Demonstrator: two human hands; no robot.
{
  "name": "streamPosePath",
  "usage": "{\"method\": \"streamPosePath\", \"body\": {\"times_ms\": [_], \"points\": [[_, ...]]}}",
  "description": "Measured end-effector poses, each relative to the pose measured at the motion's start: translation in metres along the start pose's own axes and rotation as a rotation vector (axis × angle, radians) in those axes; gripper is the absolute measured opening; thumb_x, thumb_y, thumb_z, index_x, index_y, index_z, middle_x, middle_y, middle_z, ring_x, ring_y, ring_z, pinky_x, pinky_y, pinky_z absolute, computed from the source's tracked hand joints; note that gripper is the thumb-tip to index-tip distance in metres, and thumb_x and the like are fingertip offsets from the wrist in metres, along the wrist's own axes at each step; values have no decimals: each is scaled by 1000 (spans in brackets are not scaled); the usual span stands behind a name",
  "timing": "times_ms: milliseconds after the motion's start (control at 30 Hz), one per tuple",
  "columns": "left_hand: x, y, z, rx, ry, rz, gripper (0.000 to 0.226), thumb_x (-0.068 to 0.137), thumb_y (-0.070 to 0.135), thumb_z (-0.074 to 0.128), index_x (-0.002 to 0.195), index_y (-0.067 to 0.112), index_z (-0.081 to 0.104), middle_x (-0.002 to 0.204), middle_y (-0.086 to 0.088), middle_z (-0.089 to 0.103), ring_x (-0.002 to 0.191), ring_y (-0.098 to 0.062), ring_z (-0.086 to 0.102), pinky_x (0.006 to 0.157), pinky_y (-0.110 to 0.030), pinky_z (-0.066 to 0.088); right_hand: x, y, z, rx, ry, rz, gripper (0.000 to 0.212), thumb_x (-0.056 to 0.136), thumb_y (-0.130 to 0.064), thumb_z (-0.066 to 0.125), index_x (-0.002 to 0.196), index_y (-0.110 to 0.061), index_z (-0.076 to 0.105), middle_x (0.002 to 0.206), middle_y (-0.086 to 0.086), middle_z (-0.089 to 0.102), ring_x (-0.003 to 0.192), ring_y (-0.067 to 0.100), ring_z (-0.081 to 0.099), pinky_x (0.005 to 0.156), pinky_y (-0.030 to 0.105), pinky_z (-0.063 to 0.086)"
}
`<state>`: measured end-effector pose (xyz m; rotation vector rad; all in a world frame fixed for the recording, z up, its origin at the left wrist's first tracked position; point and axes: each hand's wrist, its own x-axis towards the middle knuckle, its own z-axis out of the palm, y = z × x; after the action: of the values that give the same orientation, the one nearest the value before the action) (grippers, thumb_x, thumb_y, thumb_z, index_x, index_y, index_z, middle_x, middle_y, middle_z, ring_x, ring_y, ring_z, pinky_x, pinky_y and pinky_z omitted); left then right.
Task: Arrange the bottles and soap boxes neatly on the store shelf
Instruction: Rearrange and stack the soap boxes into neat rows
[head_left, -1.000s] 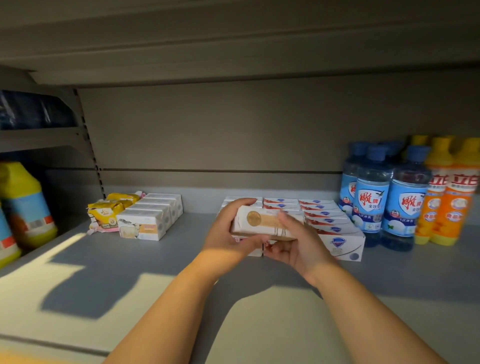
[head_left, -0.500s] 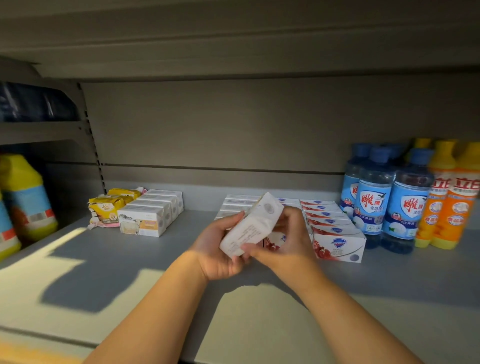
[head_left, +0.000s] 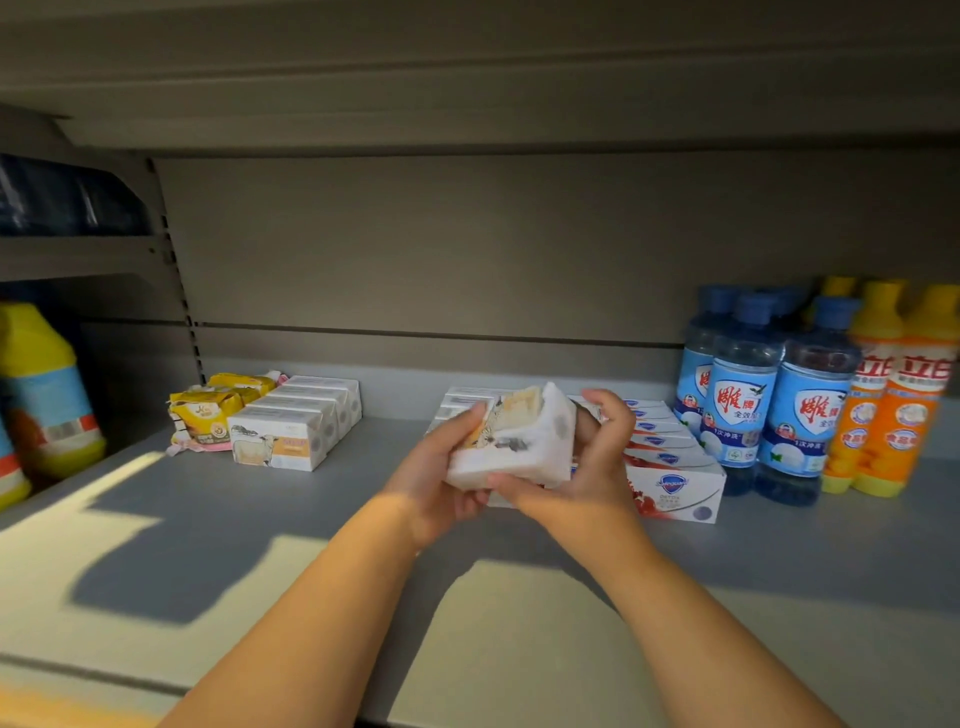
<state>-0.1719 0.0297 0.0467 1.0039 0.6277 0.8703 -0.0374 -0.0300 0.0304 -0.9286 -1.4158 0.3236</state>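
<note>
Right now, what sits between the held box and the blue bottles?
Head view: the right hand gripping the held box, then a row of red-and-white soap boxes beside the blue bottles.

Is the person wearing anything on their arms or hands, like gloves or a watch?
No. The left hand and the right hand are bare: no gloves, and no rings that I can see. The left forearm and the right forearm are bare too, with no sleeves, watch or bracelet in view.
</note>
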Motion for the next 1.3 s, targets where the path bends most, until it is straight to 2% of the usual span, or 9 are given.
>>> {"method": "streamPosePath", "body": {"times_ms": [233, 333, 500, 633, 733, 867, 1000, 1133, 1300], "points": [[-7, 3, 1, 463, 306, 761, 37, 65, 4, 83, 82, 21, 55, 63, 16, 66, 58, 2, 60, 54, -15, 49, 8, 9, -12, 190, -213, 343, 77, 55, -34, 88, 117, -53, 46, 116, -19, 59, 97, 2, 64, 77, 24, 55], [-13, -5, 2, 595, 235, 933, 50, 45, 38, 87, 84, 28, 57, 75, 16, 62, 72, -2, 59, 66, -19, 48, 9, 13, -18, 138, -252, 426, 65, 47, -42, 86, 104, -52, 58, 103, -18, 67, 95, 6, 65, 82, 35, 57], [-12, -1, -6, 951, 281, 1356, 69, 68, 78, 54, 101, 18, 52, 95, 1, 52, 90, -6, 48, 87, -12, 39, 4, 5, -10, -189, -84, -21, 50, 67, -17, 81, 96, -52, 61, 99, -27, 64, 97, -13, 55, 81, 3, 42], [-16, -3, 1, 804, 120, 1128, 73, 57, 44, 73, 122, 30, 42, 119, 4, 46, 117, -8, 46, 101, -22, 37, 8, 2, -20, -362, 146, -490, 44, 75, -8, 66, 115, -21, 55, 133, 5, 47, 125, 8, 37, 102, 10, 32], [-17, -12, 8, 634, -41, 852, 84, 58, 23, 81, 128, 39, 37, 117, 16, 60, 112, -2, 57, 86, -14, 46, 7, 0, -22, -322, 214, -449, 47, 73, -1, 67, 113, -21, 51, 137, 4, 38, 127, 10, 35, 104, 14, 32], [-17, -16, 10, 610, -21, 868, 73, 60, 9, 83, 114, 39, 45, 108, 24, 63, 103, 3, 60, 76, -11, 49, 10, 2, -19, -327, 192, -371, 42, 71, -10, 71, 109, -19, 56, 131, 5, 42, 122, 10, 39, 101, 14, 36], [-20, -8, 10, 526, 53, 956, 65, 56, 28, 80, 113, 29, 50, 111, 18, 65, 106, -5, 60, 87, -21, 49, 9, 0, -13, -38, -29, 164, 42, 61, -16, 85, 89, -37, 61, 96, -18, 66, 90, -6, 60, 72, 9, 47], [-17, 3, 9, 328, 93, 838, 22, 88, 23, 60, 110, 23, 59, 91, 15, 72, 86, -2, 66, 72, -17, 52, 0, -2, -1, 445, -363, 542, 23, 74, -31, 69, 95, -22, 68, 85, 4, 74, 69, 20, 70, 56, 26, 55], [-8, 7, 8, 273, 136, 571, 27, 90, 39, 46, 101, 25, 67, 101, 5, 70, 94, -19, 61, 78, -34, 50, 2, -10, -6, 881, -668, 1022, 45, 63, -53, 73, 81, -12, 75, 58, 5, 64, 40, 12, 58, 36, 17, 45]]}}
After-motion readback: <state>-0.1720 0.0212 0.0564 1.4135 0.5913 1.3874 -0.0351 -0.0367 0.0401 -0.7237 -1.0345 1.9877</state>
